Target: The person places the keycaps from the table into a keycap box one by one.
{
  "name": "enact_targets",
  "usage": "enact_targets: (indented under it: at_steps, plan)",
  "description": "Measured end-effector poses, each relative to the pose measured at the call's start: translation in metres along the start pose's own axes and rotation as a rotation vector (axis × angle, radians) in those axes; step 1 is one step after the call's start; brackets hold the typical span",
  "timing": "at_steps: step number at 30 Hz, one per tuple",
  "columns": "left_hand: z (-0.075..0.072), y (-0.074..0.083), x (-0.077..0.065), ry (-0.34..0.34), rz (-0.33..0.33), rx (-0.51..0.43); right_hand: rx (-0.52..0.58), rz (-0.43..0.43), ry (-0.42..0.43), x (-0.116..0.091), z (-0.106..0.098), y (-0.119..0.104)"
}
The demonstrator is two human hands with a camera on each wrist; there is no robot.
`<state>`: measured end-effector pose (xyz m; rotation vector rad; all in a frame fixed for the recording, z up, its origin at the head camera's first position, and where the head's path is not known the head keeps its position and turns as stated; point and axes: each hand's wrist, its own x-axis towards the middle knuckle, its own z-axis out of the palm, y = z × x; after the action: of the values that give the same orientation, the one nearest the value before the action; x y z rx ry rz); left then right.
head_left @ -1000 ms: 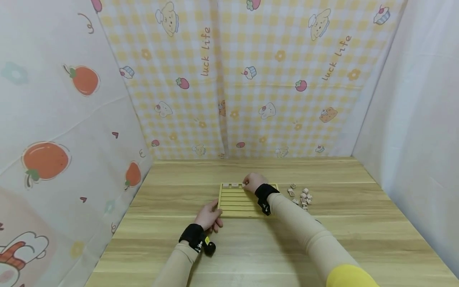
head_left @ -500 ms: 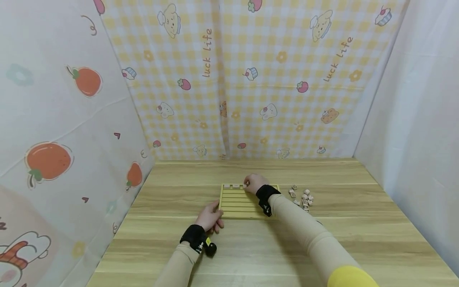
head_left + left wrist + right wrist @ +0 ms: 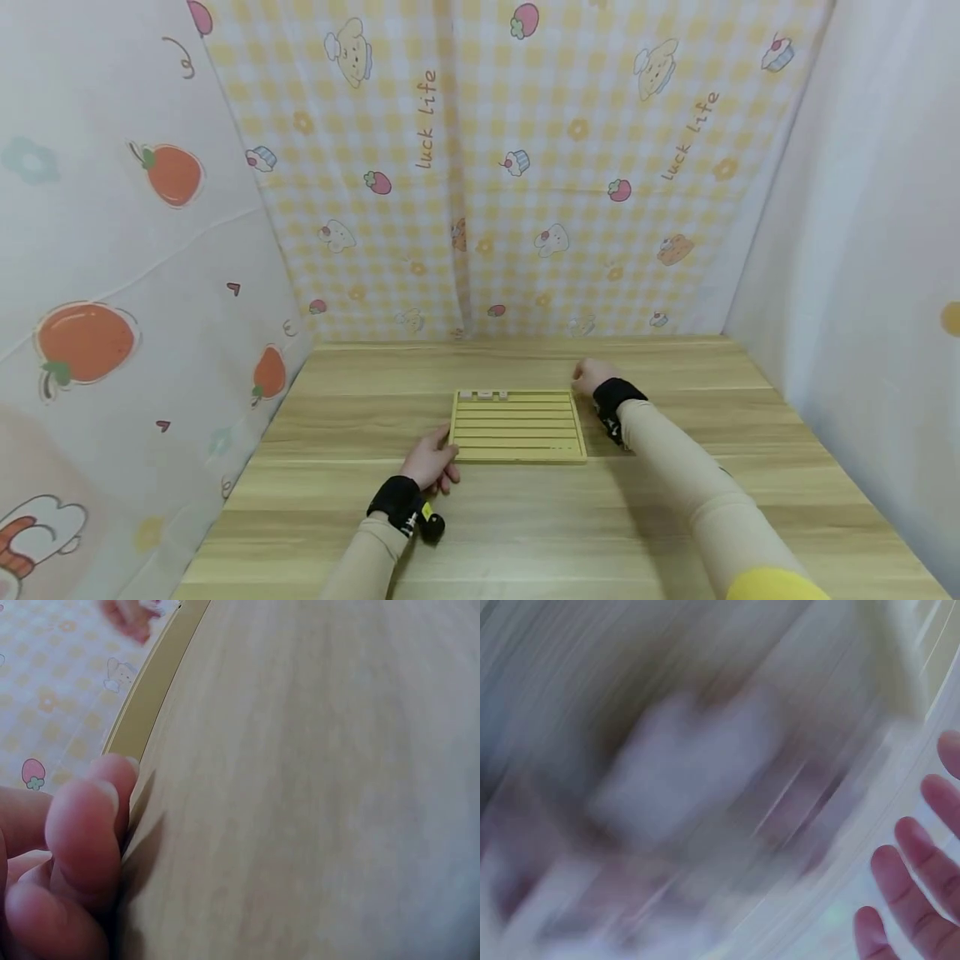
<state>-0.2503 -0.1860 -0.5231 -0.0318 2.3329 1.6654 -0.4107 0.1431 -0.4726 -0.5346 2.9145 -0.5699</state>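
Observation:
A flat yellow tray (image 3: 517,422) with ridged rows lies on the table in the head view. Three small white tiles (image 3: 485,395) sit along its far row, toward the left. My left hand (image 3: 429,460) grips the tray's near left corner; in the left wrist view its curled fingers (image 3: 82,832) lie against the tray's edge (image 3: 154,690). Just right of the tray's far right corner is my right hand (image 3: 594,377). Its fingers (image 3: 892,877) look spread and hold nothing in the right wrist view, beside blurred whitish tiles (image 3: 690,765).
The wooden table (image 3: 510,533) extends around the tray. A checked cloth (image 3: 517,250) hangs behind it, with pale cloths on both sides. In the head view, my right hand and forearm hide the loose tiles on the right.
My right hand has left the tray's far row and moved right, past the tray's edge. The third tile now shows uncovered in that row. My left hand stays at the tray's corner.

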Motion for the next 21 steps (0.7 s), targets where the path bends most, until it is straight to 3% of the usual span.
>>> enact_targets:
  at_steps: [6,15,18,21]
  plan:
    - [0.000,-0.001,-0.002,0.010,0.009,0.005,0.023,0.091,-0.016,-0.015,-0.006,0.038]
    - [0.001,0.000,-0.003,0.019,0.007,0.014,0.079,0.086,-0.026,-0.018,-0.008,0.040]
    - [0.001,0.000,-0.002,0.020,0.007,0.018,0.278,0.094,-0.046,-0.014,-0.014,0.040]
    - [0.001,0.000,-0.001,0.021,0.009,0.024,0.662,0.075,-0.088,-0.007,-0.025,0.040]
